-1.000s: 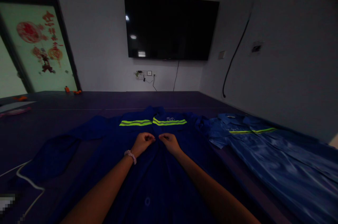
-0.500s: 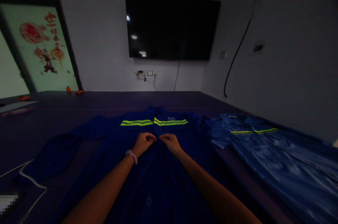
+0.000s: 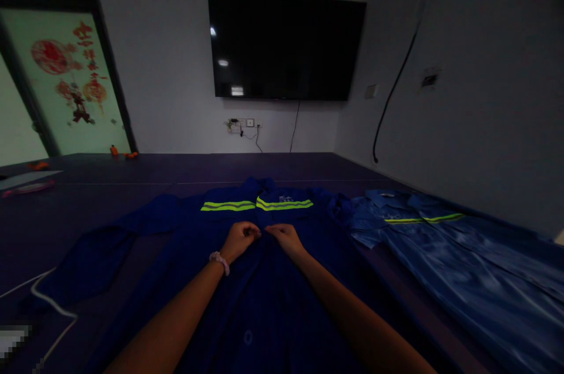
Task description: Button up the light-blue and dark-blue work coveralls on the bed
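Note:
A dark blue work jacket (image 3: 268, 297) lies spread flat, front up, with a yellow-green reflective stripe (image 3: 284, 204) across each side of its chest. My left hand (image 3: 241, 238), with a scrunchie (image 3: 220, 262) at the wrist, pinches the front edge just below the stripes. Facing it, my right hand (image 3: 286, 239) has its thumb and fingers pressed together on the other side of the same front opening. The fingertips of both hands are a small gap apart. Any button or zip between them is too dark to make out.
To the right lies a lighter blue work garment (image 3: 462, 268) with similar stripes. A white cord (image 3: 55, 303) runs over the purple surface (image 3: 154, 168) at the left. Orange objects (image 3: 131, 155) sit near the door. On the far wall hangs a television (image 3: 286, 45).
Both hands stay at the jacket's front, still pinching. The fingertips of my right hand have shifted very slightly toward my left hand.

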`<state>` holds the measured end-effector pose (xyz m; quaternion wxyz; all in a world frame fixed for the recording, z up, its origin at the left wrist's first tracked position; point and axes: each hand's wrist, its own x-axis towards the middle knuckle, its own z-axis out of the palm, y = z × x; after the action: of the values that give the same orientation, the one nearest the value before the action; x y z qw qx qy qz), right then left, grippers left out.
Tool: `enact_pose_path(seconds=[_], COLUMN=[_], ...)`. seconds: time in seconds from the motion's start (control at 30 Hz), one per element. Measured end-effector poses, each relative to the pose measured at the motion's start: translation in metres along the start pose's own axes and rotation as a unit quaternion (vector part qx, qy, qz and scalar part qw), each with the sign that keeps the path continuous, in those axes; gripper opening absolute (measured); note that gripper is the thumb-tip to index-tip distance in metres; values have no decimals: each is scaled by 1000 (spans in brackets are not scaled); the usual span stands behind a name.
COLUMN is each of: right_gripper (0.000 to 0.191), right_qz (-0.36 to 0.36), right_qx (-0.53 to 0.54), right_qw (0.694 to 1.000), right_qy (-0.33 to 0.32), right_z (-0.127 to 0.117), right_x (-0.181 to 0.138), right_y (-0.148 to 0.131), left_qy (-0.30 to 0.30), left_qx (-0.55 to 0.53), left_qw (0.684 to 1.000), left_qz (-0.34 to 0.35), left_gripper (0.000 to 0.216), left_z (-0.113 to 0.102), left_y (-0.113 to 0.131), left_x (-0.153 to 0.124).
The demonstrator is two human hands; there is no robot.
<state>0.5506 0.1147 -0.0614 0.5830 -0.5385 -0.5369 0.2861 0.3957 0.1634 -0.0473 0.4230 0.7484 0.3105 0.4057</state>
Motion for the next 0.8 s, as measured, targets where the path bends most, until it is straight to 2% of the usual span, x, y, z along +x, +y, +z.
enact_pose_path(seconds=[0.27,0.63,0.8], right_gripper=[17,6,7], right_qz=[-17,-84,-109], right_qx=[12,-170,-234], right_qw=[1000,981,965], right_qy=[-21,-34,-32], right_z=[2,3,5], right_x=[-2,-2,-3], right_y=[5,2,4], left_qy=[-5,-19,9], left_qx=[-6,18,62], left_qw=[1000,1000,998], left_qz=[-3,2,-3], left_gripper=[13,14,19], left_z=[0,0,5], left_y=[-3,-3,7], left_x=[1,0,-2])
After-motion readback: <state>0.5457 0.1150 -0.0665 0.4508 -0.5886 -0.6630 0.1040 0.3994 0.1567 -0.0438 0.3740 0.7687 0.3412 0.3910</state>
